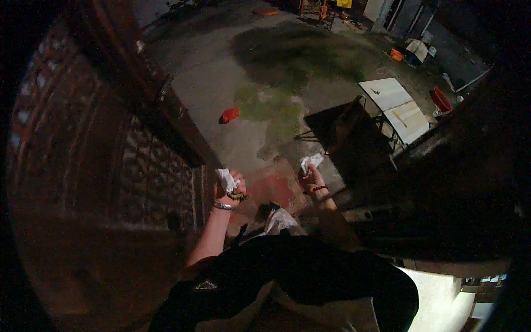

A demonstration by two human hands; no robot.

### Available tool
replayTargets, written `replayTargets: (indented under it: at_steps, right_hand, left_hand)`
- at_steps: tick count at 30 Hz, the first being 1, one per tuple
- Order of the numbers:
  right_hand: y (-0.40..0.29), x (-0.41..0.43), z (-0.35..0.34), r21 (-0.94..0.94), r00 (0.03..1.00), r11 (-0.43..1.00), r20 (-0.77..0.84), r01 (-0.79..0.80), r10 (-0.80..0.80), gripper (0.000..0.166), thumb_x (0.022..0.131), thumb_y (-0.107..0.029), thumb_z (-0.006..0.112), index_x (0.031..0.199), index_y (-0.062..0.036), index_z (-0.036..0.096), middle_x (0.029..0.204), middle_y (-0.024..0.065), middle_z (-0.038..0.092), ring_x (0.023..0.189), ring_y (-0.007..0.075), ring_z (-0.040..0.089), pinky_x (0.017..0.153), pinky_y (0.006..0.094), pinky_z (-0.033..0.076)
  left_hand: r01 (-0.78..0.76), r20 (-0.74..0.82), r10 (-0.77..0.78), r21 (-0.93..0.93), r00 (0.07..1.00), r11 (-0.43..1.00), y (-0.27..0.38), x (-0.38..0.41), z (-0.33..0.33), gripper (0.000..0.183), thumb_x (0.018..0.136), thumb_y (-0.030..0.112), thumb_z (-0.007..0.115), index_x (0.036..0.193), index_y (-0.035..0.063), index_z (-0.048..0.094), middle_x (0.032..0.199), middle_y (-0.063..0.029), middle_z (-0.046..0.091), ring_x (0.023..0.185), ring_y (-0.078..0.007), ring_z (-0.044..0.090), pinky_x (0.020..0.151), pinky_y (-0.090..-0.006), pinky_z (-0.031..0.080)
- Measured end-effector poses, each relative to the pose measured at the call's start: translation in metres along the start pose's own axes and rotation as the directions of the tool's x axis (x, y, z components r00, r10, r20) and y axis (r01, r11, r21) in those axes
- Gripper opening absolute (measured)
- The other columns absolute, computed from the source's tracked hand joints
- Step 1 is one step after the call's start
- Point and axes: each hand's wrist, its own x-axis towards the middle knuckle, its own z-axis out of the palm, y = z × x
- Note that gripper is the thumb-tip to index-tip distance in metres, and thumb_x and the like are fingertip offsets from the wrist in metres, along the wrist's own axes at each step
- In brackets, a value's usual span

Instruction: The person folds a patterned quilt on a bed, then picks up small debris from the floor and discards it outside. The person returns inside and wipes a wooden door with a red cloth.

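Observation:
My left hand (234, 189) is closed around a crumpled white tissue or cloth (226, 180), which sticks out above the fingers. A silvery bracelet circles that wrist, and something dark yellowish lies against the lower side of the hand. On the right, my right hand (310, 176) grips another crumpled white tissue or cloth (312, 161); red beads ring the wrist. Between the hands, lower down, part of a pale garment or cloth (283, 220) shows above my dark clothing. A reddish patch of floor (271, 189) lies beyond it.
Dark carved wooden lattice panels (153, 166) stand at left. A red bag-like object (230, 115) lies on the concrete floor ahead. At right are a dark table or board (338, 122), a pale-topped table (396, 110) and a red basin (440, 99). An orange container (396, 54) sits farther back.

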Motion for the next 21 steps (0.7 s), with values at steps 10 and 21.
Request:
replayTargets:
  at_steps: [10, 21]
  right_hand:
    - [0.012, 0.009, 0.052, -0.113, 0.970, 0.971, -0.100, 0.210, -0.222, 0.013, 0.079, -0.014, 0.067, 0.078, -0.0051, 0.057, 0.075, 0.0069, 0.061, 0.057, 0.0193, 0.056, 0.049, 0.0311, 0.049]
    - [0.052, -0.054, 0.034, -0.208, 0.998, 0.978, -0.066, -0.002, -0.013, 0.040, 0.085, -0.031, 0.060, 0.118, -0.0105, 0.051, 0.089, 0.0109, 0.061, 0.070, 0.0210, 0.057, 0.054, 0.0324, 0.048]
  left_hand:
    - [-0.069, -0.187, 0.064, -0.018, 0.980, 0.997, 0.044, -0.013, 0.010, 0.031, 0.079, 0.041, 0.056, 0.072, 0.0103, 0.052, 0.065, -0.0034, 0.044, 0.051, -0.0162, 0.036, 0.044, -0.0274, 0.029]
    - [-0.171, -0.343, 0.133, -0.080, 0.930, 0.982, 0.050, -0.057, 0.034, 0.029, 0.079, 0.039, 0.060, 0.069, 0.0125, 0.052, 0.061, -0.0015, 0.047, 0.049, -0.0138, 0.041, 0.043, -0.0276, 0.030]
